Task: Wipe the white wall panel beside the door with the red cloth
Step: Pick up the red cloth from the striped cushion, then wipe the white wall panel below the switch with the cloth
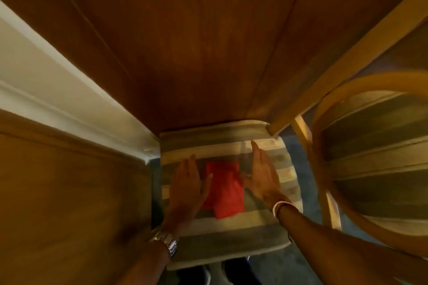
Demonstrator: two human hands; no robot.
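Note:
A folded red cloth (224, 188) lies flat on a striped chair cushion (231, 231) below me. My left hand (186, 186), with a metal watch at the wrist, rests flat on the cushion against the cloth's left edge, fingers straight. At the cloth's right side my right hand (262, 174) is held flat, thumb near the cloth's edge, a white band on its wrist. Neither hand grips the cloth. A white panel with moulded trim (46, 76) runs along the left, beside brown wood (185, 41).
A second wooden chair with a curved back (361, 146) and striped seat stands close on the right. A brown wooden surface (69, 203) fills the lower left. Blue-grey carpet (298, 164) shows between the chairs. My shoes show under the cushion's near edge.

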